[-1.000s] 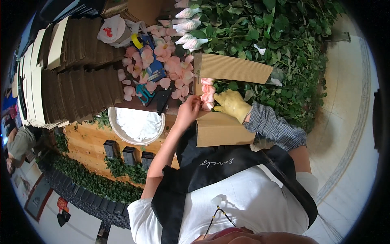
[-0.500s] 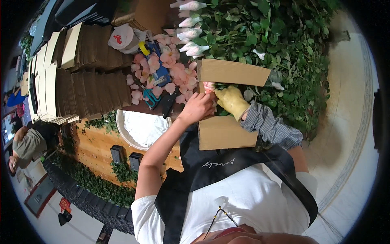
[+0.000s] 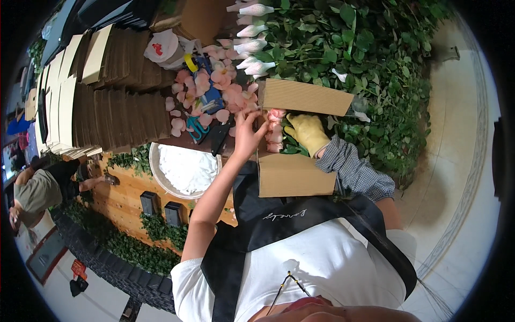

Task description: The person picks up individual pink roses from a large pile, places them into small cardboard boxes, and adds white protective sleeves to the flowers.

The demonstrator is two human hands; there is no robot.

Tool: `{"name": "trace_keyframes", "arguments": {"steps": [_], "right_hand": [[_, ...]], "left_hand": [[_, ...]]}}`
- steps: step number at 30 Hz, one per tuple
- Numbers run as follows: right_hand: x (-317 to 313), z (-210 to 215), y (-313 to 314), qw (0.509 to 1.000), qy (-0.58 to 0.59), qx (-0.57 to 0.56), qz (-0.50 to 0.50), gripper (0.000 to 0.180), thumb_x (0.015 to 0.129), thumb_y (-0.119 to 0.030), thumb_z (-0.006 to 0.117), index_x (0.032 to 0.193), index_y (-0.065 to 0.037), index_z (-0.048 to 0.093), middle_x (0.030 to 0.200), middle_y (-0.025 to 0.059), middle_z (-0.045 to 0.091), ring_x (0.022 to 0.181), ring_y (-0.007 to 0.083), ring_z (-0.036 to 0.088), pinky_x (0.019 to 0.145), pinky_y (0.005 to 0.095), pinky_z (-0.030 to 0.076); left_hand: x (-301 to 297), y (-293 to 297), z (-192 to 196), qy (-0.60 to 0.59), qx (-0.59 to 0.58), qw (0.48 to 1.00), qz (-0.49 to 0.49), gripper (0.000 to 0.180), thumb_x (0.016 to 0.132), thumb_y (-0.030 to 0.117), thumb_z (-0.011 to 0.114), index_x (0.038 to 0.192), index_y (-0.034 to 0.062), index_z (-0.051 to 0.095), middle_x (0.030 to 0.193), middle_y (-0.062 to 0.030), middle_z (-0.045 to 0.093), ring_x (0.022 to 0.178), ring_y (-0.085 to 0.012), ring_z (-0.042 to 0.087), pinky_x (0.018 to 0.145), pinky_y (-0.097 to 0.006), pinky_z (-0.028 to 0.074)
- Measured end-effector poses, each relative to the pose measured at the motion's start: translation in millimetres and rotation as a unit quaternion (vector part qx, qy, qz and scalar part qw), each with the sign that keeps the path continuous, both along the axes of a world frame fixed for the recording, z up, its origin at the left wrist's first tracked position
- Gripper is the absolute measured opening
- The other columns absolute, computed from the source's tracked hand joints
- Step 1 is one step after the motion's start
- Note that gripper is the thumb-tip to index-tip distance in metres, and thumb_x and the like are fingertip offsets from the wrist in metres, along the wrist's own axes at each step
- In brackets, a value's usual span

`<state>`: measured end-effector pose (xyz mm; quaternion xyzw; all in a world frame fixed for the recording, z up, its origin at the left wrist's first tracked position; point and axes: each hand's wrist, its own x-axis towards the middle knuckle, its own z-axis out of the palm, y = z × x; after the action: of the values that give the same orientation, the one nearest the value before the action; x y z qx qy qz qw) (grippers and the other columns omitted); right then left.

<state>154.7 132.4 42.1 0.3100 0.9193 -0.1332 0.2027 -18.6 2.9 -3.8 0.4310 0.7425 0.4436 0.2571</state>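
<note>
A row of pale pink roses (image 3: 274, 130) lies in an unfolded corrugated cardboard wrap (image 3: 307, 97), with green leaves (image 3: 293, 146) to the right of the blooms. My left hand (image 3: 249, 133) is bare and hovers just left of the blooms by the cardboard's left edge. Its thumb and fingers are apart, and I see nothing between them. My right hand (image 3: 308, 133), in a yellow glove, is over the stems and leaves between the two cardboard flaps. Its thumb and fingers are spread. The lower cardboard flap (image 3: 296, 175) lies against my black apron.
Loose pink petals (image 3: 234, 96), teal-handled scissors (image 3: 198, 129) and a yellow tape roll (image 3: 190, 63) lie to the left. Cardboard stacks (image 3: 120, 115) stand farther left, above a white-filled basket (image 3: 188, 169). Net-wrapped roses (image 3: 252, 45) and leafy stems fill the far right. A person (image 3: 40, 190) is at far left.
My left hand has drawn back leftward from the blooms, uncovering the row of roses. The gloved right hand has loosened, its fingers now apart. The person at left has shifted slightly.
</note>
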Motion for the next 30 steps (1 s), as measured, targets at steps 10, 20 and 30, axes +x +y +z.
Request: {"name": "trace_keyframes", "arguments": {"steps": [10, 20, 30], "right_hand": [[-6.1, 58.2, -5.9, 0.999, 0.026, 0.011, 0.038, 0.045, 0.093, -0.033, 0.063, 0.132, -0.012, 0.056, 0.093, 0.0111, 0.072, 0.085, 0.0317, 0.069, 0.072, 0.0446, 0.054], [-6.3, 21.8, -8.6, 0.975, 0.222, 0.028, 0.003, 0.018, 0.09, -0.021, 0.065, 0.101, -0.007, 0.066, 0.083, 0.0128, 0.069, 0.074, 0.0338, 0.067, 0.067, 0.0474, 0.053], [-21.5, 7.5, -10.3, 0.987, 0.141, 0.071, 0.019, 0.018, 0.095, -0.022, 0.056, 0.103, -0.014, 0.07, 0.073, 0.0113, 0.072, 0.066, 0.0303, 0.071, 0.057, 0.0435, 0.054]], "left_hand": [[36.2, 20.2, -31.0, 0.049, -0.099, 0.993, 0.041, 0.05, 0.072, 0.028, 0.084, 0.112, 0.0037, 0.068, 0.139, -0.0277, 0.043, 0.123, -0.0462, 0.046, 0.101, -0.05, 0.043], [35.8, 11.9, -23.6, 0.059, -0.065, 0.996, 0.036, 0.047, 0.073, 0.024, 0.083, 0.115, 0.006, 0.069, 0.142, -0.0234, 0.044, 0.124, -0.0444, 0.047, 0.102, -0.049, 0.044], [31.2, 8.6, -18.7, 0.094, -0.087, 0.992, 0.011, 0.042, 0.079, 0.026, 0.082, 0.116, 0.0098, 0.07, 0.138, -0.0272, 0.045, 0.123, -0.047, 0.047, 0.102, -0.049, 0.044]]}}
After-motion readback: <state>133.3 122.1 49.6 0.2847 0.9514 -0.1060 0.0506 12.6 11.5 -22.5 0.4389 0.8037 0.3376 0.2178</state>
